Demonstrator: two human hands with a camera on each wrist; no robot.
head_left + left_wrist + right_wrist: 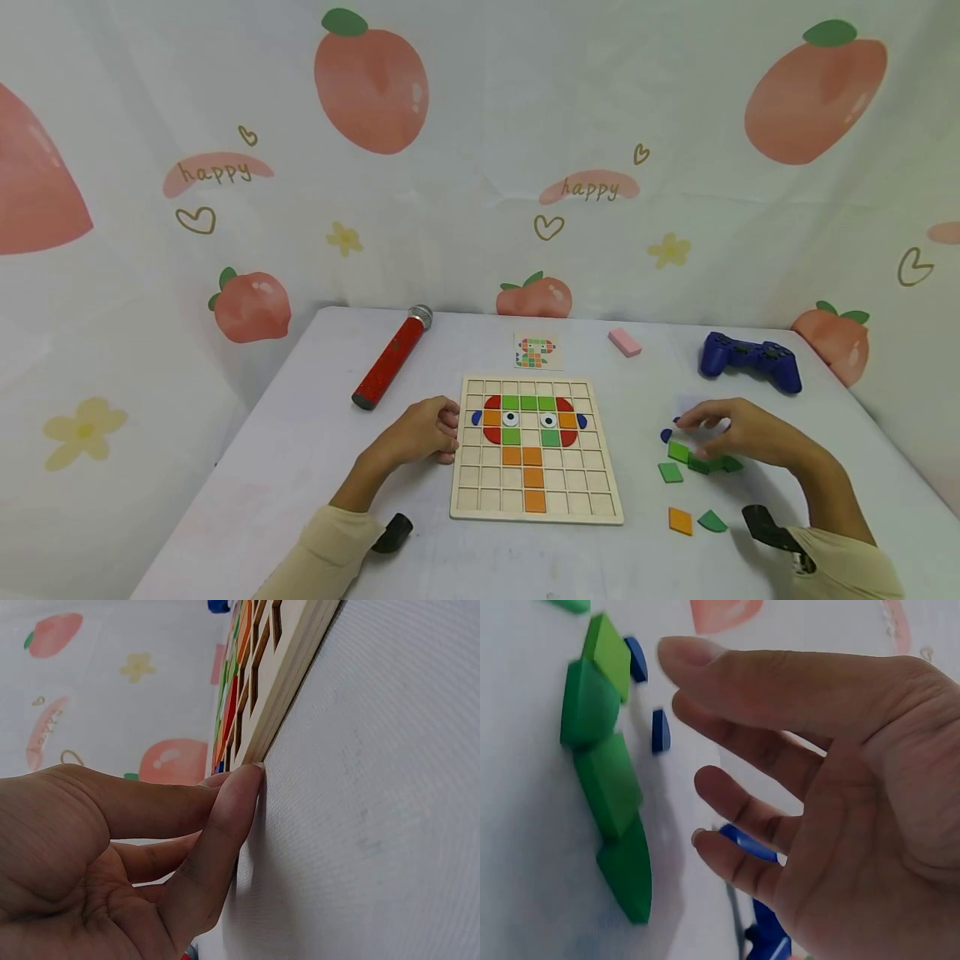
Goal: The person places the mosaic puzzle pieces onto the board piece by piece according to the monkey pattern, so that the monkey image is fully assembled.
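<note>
A wooden grid board (491, 500) lies flat, holding red, orange, green and blue pieces and two eye tiles. At its left edge my left hand (425, 429) pinches the rim with curled fingers; the left wrist view shows the fingertips against the board's side (289, 686). My right hand (738, 429) hovers over loose pieces, thumb and fingers spread and nothing between them. Below it lie a light green square (678, 452) and darker green pieces (609, 784), partly hidden by the hand in the head view. Two small blue half-rounds (661, 731) sit beside them.
Nearer me are an orange square (680, 521), a green quarter-round (712, 522) and another green square (671, 472). Behind the board lie a pattern card (551, 360), a pink block (624, 342), a red microphone (390, 362) and a blue game controller (750, 358).
</note>
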